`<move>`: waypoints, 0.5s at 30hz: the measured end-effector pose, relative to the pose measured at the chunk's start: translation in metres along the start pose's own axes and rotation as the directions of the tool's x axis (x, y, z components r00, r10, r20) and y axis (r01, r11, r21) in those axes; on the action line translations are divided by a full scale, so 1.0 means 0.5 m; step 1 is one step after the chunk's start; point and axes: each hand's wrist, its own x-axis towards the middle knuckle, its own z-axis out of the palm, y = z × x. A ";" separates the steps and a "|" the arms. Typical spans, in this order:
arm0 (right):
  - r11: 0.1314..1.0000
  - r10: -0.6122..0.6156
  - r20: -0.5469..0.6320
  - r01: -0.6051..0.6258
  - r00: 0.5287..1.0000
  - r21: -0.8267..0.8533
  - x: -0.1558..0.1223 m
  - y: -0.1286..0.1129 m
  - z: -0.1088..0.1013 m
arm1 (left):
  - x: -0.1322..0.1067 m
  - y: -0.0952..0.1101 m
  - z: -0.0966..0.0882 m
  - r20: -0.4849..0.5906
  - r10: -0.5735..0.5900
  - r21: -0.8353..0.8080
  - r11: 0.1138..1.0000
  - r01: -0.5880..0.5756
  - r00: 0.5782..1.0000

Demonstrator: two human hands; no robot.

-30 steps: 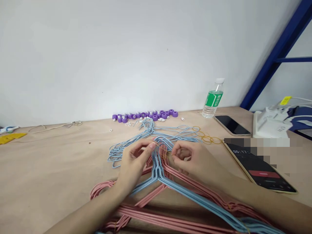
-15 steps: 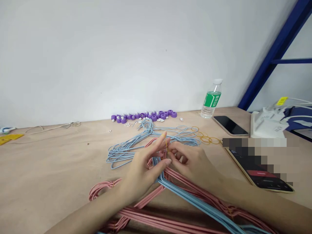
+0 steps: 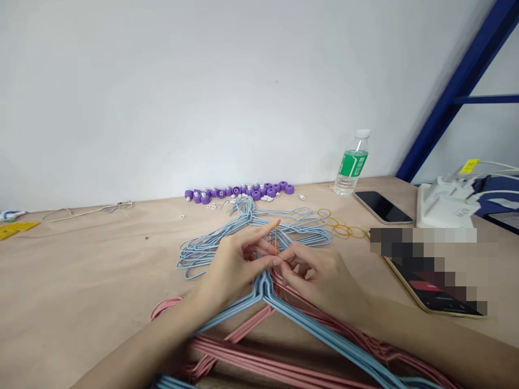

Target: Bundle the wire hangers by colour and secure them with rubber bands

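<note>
A thin yellow rubber band [image 3: 276,240] is stretched upright between my two hands. My left hand [image 3: 239,265] has its index finger raised with the band around its tip, while its thumb meets my right fingertips at the band's lower end. My right hand [image 3: 320,270] pinches the band there with thumb and forefinger. Just below both hands is the neck of a bundle of blue wire hangers [image 3: 264,286]; their hooks are partly hidden behind my left hand. Bundles of pink hangers [image 3: 259,359] lie under and around the blue ones.
More blue hangers [image 3: 198,254] lie behind my hands, with loose rubber bands [image 3: 343,231] to their right. Purple caps [image 3: 255,194] line the wall. A water bottle [image 3: 352,165], a phone [image 3: 383,208], another phone [image 3: 433,292] and a white power strip [image 3: 441,208] stand or lie at right.
The rubber band is now stretched longer between my left index finger and my right fingertips. My left thumb has closed in, and the blue hangers' neck and left arms show more plainly.
</note>
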 end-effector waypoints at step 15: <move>0.995 0.040 -0.056 -0.035 0.998 0.094 0.008 -0.005 0.000 | -0.006 0.008 0.006 -0.085 0.082 0.132 0.989 -0.070 0.993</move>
